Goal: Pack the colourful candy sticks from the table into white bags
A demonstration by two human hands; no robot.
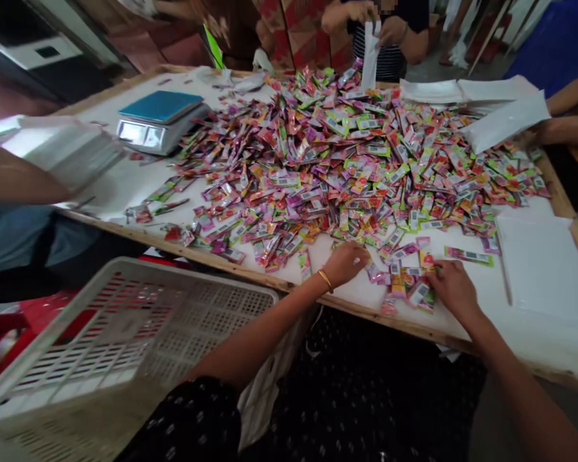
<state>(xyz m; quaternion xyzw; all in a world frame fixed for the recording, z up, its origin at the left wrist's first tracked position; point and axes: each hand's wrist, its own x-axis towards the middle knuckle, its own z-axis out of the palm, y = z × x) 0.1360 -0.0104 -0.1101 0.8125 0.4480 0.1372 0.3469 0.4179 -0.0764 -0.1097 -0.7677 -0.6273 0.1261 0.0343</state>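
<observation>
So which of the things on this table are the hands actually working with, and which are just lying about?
In hand: left hand and right hand on the small group of colourful foil sachets; big sachet heap behind.
Lying about: blue-topped metal weighing scale; white plastic lattice crate; stack of white paper sheets.

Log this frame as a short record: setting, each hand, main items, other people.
setting: white-topped table with wooden edge
left hand: palm down on sachets at the near edge of the pile, gold bangle on the wrist
right hand: resting on a small cluster of sachets
pile: colourful sachets spread over the table
other items: scale, white crate, white bags
other people: one opposite holding a white bag; arms at both sides
</observation>
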